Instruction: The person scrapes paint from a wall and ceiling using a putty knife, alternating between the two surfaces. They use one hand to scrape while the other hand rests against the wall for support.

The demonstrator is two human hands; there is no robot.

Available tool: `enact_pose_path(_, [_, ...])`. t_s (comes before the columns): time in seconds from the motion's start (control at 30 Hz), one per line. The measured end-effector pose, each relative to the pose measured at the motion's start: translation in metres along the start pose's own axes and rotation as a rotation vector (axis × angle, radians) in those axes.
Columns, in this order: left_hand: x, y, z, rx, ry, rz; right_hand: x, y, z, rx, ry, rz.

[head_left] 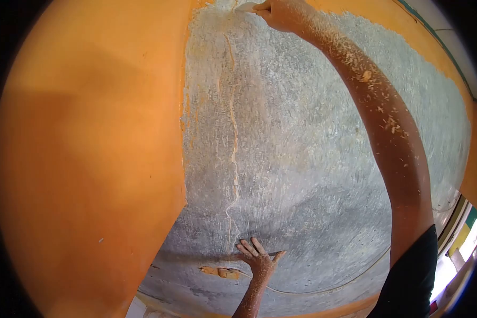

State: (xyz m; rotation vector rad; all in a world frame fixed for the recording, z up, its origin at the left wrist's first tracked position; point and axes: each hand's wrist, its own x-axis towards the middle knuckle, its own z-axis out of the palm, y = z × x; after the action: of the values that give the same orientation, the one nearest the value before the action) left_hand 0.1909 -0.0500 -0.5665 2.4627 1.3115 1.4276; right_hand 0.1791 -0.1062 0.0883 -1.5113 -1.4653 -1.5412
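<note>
My right hand is raised to the top of the grey, scraped wall, closed around a scraper whose pale blade lies against the surface near the orange paint edge. Paint flakes and dust cling to the right forearm. Down the wall runs a thin, light-orange crack, starting below the blade and ending close above my left hand. That hand rests on the lower wall with fingers spread, holding nothing, and its fingers are dusty.
Smooth orange wall fills the left side and meets the grey area at a ragged edge. Left of my left hand is an orange electrical fitting, with a cable curving rightward. A bright opening shows at the lower right.
</note>
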Motion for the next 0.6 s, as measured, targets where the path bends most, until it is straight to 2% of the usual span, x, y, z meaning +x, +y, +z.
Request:
enact_pose_path(0.17, [0.002, 0.000, -0.002, -0.065, -0.068, -0.044, -0.001, 0.016, 0.008, 0.100, 0.001, -0.037])
enact_pose_path(0.27, [0.001, 0.003, -0.001, 0.013, 0.028, 0.003, -0.001, 0.018, 0.006, 0.127, 0.008, -0.038])
enact_pose_path(0.47, [0.001, 0.003, -0.001, 0.002, 0.063, -0.001, 0.015, 0.014, 0.001, 0.164, -0.012, -0.021])
enact_pose_path(0.6, [0.001, 0.007, -0.009, -0.007, 0.012, -0.016, 0.016, 0.014, 0.013, 0.173, 0.095, 0.029])
